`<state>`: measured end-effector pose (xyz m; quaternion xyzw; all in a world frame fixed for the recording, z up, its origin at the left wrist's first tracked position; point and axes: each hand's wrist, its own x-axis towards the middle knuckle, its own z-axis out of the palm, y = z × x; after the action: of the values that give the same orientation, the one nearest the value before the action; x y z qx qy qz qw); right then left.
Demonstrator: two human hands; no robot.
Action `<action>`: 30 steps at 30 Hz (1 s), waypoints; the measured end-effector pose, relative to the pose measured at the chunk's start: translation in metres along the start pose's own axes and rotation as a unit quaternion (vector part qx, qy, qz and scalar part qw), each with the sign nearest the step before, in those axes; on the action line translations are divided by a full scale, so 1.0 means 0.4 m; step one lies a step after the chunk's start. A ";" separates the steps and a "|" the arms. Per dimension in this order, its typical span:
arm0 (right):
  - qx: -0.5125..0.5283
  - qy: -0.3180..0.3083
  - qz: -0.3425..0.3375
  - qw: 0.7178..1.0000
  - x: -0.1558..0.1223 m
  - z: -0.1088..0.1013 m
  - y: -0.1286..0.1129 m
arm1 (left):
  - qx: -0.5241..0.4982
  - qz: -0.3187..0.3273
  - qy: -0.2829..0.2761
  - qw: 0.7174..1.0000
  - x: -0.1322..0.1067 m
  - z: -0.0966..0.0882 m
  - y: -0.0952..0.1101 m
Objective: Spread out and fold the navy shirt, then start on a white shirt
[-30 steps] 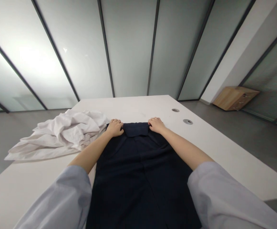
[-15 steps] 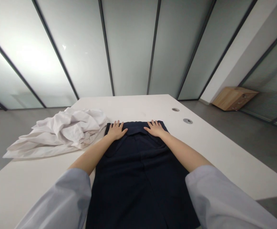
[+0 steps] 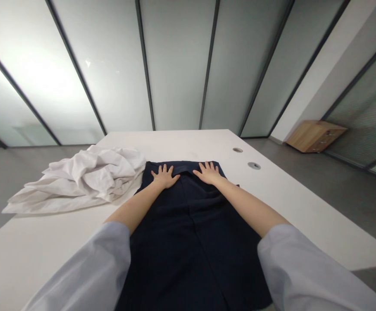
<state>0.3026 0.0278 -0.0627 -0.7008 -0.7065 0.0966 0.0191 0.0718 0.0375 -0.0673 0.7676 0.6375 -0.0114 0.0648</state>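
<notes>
A dark navy skirt (image 3: pixel 188 242) lies spread on the white table, its waistband at the far end and a seam running down its middle. My left hand (image 3: pixel 164 177) rests flat just below the waistband, left of the seam, with fingers spread. On the other side of the seam, my right hand (image 3: pixel 209 173) presses flat on the cloth near the waistband, its fingers also apart. Neither hand grips the fabric. Some wrinkles cross the skirt below the hands, and its near end runs out of view at the bottom.
A crumpled white cloth (image 3: pixel 90 177) lies on the table (image 3: pixel 304 216) to the left, partly over its edge. Two round cable holes (image 3: pixel 254 166) are set in the tabletop at the right. A wooden cabinet (image 3: pixel 315 134) stands on the floor beyond, near frosted glass panels (image 3: pixel 178 65).
My left hand has slid inward to the right from the skirt's upper left corner, which now shows. My right hand has shifted slightly to the left, still flat on the cloth.
</notes>
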 end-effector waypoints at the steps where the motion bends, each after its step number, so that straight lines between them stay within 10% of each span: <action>1: 0.007 -0.012 0.001 1.000 -0.010 0.001 -0.008 | -0.003 -0.001 0.002 1.000 0.011 -0.004 -0.002; 11: 0.023 -0.100 0.045 0.994 0.007 -0.012 -0.043 | 0.023 0.019 0.088 0.996 0.032 -0.018 0.005; 19: 0.006 -0.020 0.022 1.000 0.072 0.011 -0.033 | -0.004 -0.054 -0.024 0.998 -0.033 -0.006 0.048; 30: 0.024 -0.031 0.033 0.999 -0.007 0.011 -0.064 | -0.001 -0.033 0.006 0.999 0.037 -0.002 0.030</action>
<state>0.2766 0.0247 -0.0624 -0.7194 -0.6810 0.1359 0.0109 0.0863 0.0497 -0.0668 0.7463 0.6628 -0.0080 0.0608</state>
